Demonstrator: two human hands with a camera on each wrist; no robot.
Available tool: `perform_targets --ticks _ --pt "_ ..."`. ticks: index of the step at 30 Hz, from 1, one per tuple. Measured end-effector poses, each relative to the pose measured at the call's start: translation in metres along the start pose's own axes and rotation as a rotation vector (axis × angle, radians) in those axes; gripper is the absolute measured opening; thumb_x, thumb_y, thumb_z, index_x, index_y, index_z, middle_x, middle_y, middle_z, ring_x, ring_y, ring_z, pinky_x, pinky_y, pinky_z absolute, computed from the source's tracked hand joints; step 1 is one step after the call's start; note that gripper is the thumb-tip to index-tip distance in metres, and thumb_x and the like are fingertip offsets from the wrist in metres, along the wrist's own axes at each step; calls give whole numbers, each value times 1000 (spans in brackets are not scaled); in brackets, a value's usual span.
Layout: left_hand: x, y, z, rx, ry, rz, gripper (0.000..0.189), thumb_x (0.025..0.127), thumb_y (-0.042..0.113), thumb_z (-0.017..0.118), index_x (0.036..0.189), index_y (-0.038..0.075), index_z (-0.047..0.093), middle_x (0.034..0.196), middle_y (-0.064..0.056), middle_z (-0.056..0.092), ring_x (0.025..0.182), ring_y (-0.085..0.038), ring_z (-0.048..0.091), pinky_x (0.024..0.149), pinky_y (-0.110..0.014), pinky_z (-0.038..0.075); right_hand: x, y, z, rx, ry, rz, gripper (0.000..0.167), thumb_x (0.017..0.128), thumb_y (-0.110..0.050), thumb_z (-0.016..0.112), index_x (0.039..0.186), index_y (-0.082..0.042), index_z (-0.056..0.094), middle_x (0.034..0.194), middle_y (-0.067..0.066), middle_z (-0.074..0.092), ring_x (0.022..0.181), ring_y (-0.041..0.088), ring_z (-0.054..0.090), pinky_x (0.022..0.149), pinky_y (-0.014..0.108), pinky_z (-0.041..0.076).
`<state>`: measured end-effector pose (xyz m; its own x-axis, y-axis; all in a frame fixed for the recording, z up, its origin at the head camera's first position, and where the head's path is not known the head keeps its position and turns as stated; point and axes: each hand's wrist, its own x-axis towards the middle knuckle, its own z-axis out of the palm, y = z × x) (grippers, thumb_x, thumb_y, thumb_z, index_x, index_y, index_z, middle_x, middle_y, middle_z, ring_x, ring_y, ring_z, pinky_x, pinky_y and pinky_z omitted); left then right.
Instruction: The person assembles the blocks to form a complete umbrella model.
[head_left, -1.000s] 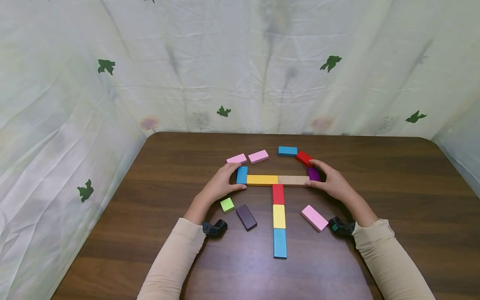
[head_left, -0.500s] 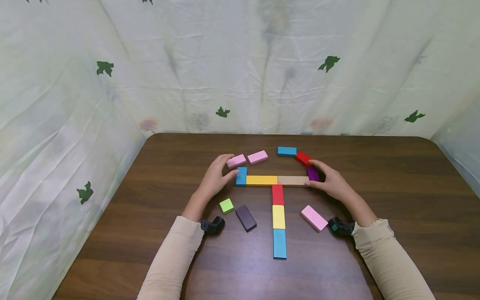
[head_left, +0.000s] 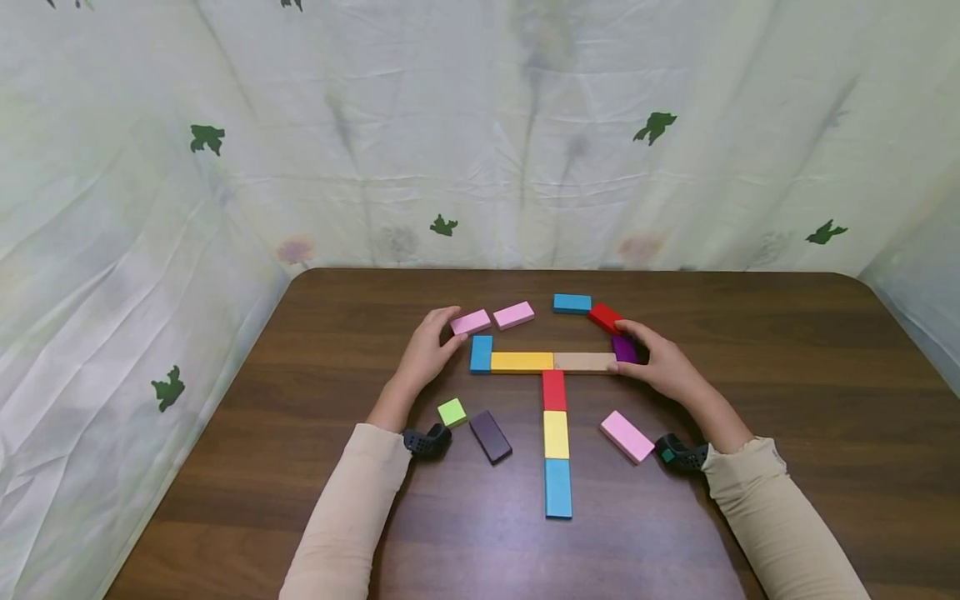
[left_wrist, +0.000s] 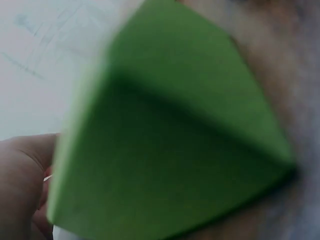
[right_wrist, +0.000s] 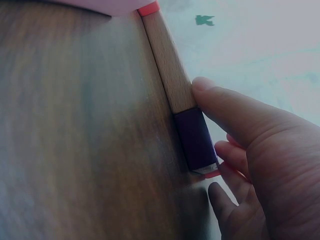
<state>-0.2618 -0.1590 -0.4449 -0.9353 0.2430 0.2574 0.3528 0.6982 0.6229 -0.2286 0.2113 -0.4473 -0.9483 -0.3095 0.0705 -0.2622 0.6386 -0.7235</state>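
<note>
In the head view, my left hand (head_left: pixel 423 357) is at the left end of a pink block (head_left: pixel 471 322), thumb at its near side and fingers at its far side. My right hand (head_left: pixel 667 367) holds a purple block (head_left: pixel 624 349) between thumb and fingers; the thumb also touches the bare-wood block (head_left: pixel 585 362). A yellow-orange block (head_left: pixel 522 362) joins this wood block, and a blue block (head_left: pixel 482 354) stands crosswise at its left end. Below them run a red block (head_left: pixel 553 390), a yellow block (head_left: pixel 556 434) and a blue one. A green block (left_wrist: pixel 175 130) fills the left wrist view.
Another pink block (head_left: pixel 513 315) lies at the back, left of a blue block (head_left: pixel 572 304) and a red block (head_left: pixel 604 317). Nearer lie a dark purple block (head_left: pixel 491 437) and a pink block (head_left: pixel 627 437). A cloth (head_left: pixel 480 133) hangs behind the wooden table (head_left: pixel 285 467).
My left hand has left the blue block at the row's left end and moved back and left to the pink block. My right hand has stayed at the purple block.
</note>
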Motion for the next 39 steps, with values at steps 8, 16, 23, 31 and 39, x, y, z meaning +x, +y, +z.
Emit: perform_targets --ticks 8,16,23,31,39 --pt "3 -8 3 14 15 -35 39 87 14 60 124 3 52 123 -14 50 116 -26 44 98 -40 32 0 1 1 2 0 -4 77 76 -41 69 136 -7 35 137 17 35 123 35 31 97 52 26" --pt "3 -9 3 34 43 -11 34 87 11 60 119 1 56 117 -15 53 112 -26 47 95 -39 34 1 2 1 1 1 -11 76 76 -40 69 136 -6 35 136 17 35 123 35 31 97 52 26" --pt "2 -8 2 44 87 34 31 86 9 60 116 -1 57 115 -16 54 109 -27 48 94 -39 36 0 0 1 6 0 -5 76 77 -40 69 136 -7 35 137 17 35 123 35 32 97 52 26" --pt "2 2 0 43 77 82 30 86 9 60 115 1 59 112 -14 55 106 -25 50 93 -37 37 0 -1 0 -4 -5 14 76 77 -40 69 137 -8 34 138 17 33 123 36 30 97 53 26" --pt "4 9 2 51 40 81 29 86 11 61 114 1 60 112 -13 55 106 -25 50 93 -37 37 0 -2 -1 -4 -7 14 77 77 -40 69 137 -7 34 137 18 33 124 36 30 97 53 26"
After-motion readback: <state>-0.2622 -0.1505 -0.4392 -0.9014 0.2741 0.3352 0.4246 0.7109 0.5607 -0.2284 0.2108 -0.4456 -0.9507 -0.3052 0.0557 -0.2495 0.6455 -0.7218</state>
